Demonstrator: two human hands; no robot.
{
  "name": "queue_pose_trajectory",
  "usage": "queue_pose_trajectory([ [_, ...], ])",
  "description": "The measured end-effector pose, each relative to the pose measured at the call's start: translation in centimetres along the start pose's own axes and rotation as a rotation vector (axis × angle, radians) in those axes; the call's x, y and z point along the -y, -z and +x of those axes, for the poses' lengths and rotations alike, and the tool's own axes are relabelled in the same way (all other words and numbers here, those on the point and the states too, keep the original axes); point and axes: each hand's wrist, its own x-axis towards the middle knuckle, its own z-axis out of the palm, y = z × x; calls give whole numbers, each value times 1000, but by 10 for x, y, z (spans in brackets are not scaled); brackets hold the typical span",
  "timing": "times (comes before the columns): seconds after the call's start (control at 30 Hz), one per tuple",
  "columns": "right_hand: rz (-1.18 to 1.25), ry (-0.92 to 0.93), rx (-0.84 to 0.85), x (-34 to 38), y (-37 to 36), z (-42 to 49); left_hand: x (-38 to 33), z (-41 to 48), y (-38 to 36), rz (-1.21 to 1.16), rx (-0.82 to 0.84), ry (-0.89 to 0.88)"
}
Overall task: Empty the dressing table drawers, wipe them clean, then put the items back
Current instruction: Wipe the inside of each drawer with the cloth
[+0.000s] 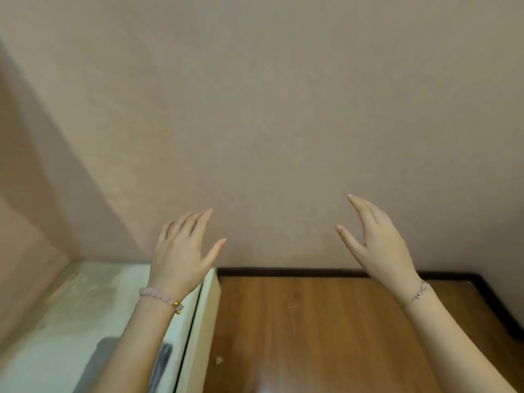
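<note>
Both of my hands are raised in front of a plain beige wall, palms away from me. My left hand point(183, 251) is empty with its fingers spread, and a pink bead bracelet sits on its wrist. My right hand point(374, 242) is also empty with fingers apart, and a thin silver chain circles its wrist. Below my left arm lies the pale, glass-covered top of the dressing table point(71, 316), standing in the left corner. No drawer and no drawer items are in view.
A wooden floor point(326, 330) stretches to the right of the table, edged by a dark skirting board point(283, 272) along the wall. A dark flat object point(164, 361) lies on the table top near my left forearm.
</note>
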Motion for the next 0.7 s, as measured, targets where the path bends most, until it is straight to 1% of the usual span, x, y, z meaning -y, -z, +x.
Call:
queue_pose_trajectory([
  [0.13,-55,-137,-31,-56,31,-19,-64,42,-24,-61,30,-160],
  [0.27,-113,-266,-54,-102,54,-41,-124,66,-48,-108,61,-276],
  [0.43,-188,-471,-87,-143,82,-80,-203,89,-74,-192,95,-446],
  [0.7,-347,-802,-208,-197,134,-126,-336,140,-117,-325,132,-778],
])
